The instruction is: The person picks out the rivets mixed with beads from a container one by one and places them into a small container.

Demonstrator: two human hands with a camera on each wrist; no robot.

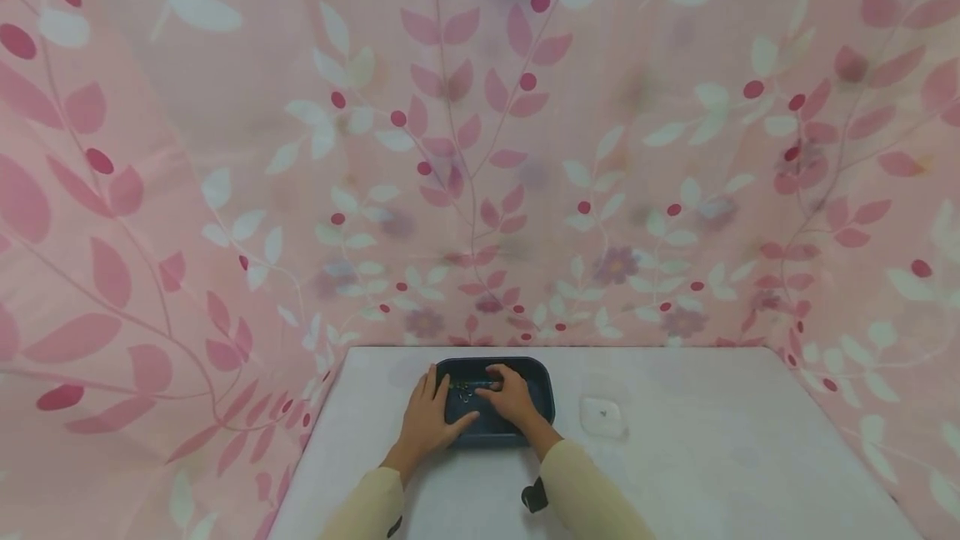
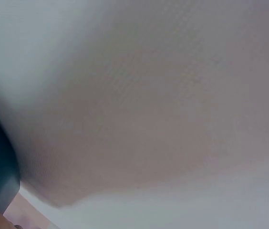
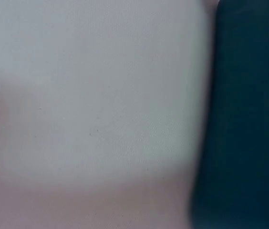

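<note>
A dark blue rectangular tray sits near the table's far edge; its side fills the right of the right wrist view. Several small shiny ring-like pieces lie in its left half, too small to name. My left hand rests at the tray's left rim, fingers extended and thumb spread over the inside. Over the tray's right half, my right hand reaches in with bent fingers. Thumb and forefinger look apart; whether anything is between the fingers is too small to make out.
Right of the tray stands a small clear container with a tiny dark bit in it. A white-covered table lies beneath. Pink leaf-patterned curtains hang behind and at both sides. A black object is by the right sleeve.
</note>
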